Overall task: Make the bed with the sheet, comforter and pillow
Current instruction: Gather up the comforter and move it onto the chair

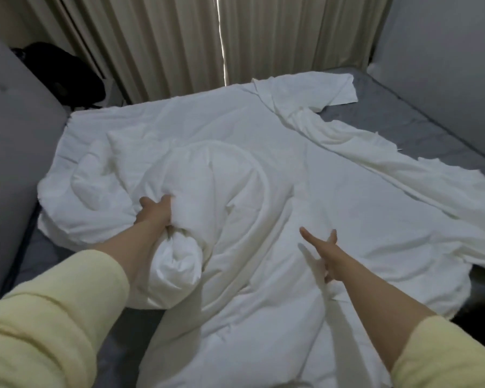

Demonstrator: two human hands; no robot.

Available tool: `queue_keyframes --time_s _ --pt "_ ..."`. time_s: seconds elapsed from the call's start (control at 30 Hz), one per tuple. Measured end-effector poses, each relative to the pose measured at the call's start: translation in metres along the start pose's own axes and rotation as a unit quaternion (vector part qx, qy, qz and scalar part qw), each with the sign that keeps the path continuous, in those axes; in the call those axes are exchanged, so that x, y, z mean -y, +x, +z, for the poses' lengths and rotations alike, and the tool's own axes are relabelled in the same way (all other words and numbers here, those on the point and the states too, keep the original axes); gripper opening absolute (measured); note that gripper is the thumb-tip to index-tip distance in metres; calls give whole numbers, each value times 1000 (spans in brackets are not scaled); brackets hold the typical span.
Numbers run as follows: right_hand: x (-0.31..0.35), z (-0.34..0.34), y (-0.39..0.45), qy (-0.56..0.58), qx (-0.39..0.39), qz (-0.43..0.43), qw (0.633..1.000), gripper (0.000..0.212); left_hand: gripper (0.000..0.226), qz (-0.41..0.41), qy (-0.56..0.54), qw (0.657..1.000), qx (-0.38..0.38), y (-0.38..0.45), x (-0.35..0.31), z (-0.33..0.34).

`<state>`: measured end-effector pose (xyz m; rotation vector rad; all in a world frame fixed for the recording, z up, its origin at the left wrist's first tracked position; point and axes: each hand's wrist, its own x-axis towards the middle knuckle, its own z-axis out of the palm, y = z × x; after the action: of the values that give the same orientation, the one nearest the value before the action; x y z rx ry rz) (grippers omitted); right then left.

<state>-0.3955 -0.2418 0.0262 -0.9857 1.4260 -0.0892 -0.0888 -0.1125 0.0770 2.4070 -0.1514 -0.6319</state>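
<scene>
A white comforter (249,197) lies crumpled across the grey mattress (398,119), bunched into a thick roll at the left. My left hand (154,217) is closed on that bunched roll. My right hand (324,253) hovers over the flatter part of the comforter, fingers spread, holding nothing. A thinner white sheet (347,130) trails in a wrinkled strip from the far side toward the right edge of the bed. No pillow is visible.
A grey padded headboard (14,141) stands along the left. Beige curtains (179,46) hang behind the bed, with a dark bag (67,77) at the back left. A grey wall (445,65) borders the right side.
</scene>
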Motion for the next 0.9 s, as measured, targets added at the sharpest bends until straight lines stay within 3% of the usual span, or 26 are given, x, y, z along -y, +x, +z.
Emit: queue_keyframes --time_s 0.1,0.2,0.27,0.37,0.43,0.47,0.53,0.6,0.7,0.77,0.83,0.9 --pt "10 57 8 112 96 -98 984 92 75 58 -38 996 64 -24 3 7" --pt "44 103 -9 106 108 -166 974 75 39 132 92 982 97 -56 14 8" --pt "66 131 -22 59 143 -209 966 74 18 134 124 977 109 -77 23 10" --pt "79 159 -37 -45 180 -247 951 86 65 72 43 983 165 -91 32 16" --pt "75 164 -37 -70 204 -254 943 86 109 63 119 978 158 -86 33 22" --pt "72 160 -37 -73 220 -249 941 81 118 65 177 971 145 -81 36 29" --pt "67 144 -33 -79 248 -220 940 66 112 72 250 960 104 -68 40 48" --pt "55 113 -12 -83 190 -212 955 52 89 80 269 956 84 -56 40 70" --pt "24 43 41 -167 -79 -197 963 43 60 59 271 958 68 -38 38 93" --pt "-4 -8 80 -222 -167 -101 955 66 57 68 300 950 57 -23 41 107" --pt "-26 -42 108 -245 -177 -13 953 102 57 70 321 944 43 -8 47 114" --pt "-42 -57 141 -262 -153 35 952 120 54 65 342 937 37 11 55 126"
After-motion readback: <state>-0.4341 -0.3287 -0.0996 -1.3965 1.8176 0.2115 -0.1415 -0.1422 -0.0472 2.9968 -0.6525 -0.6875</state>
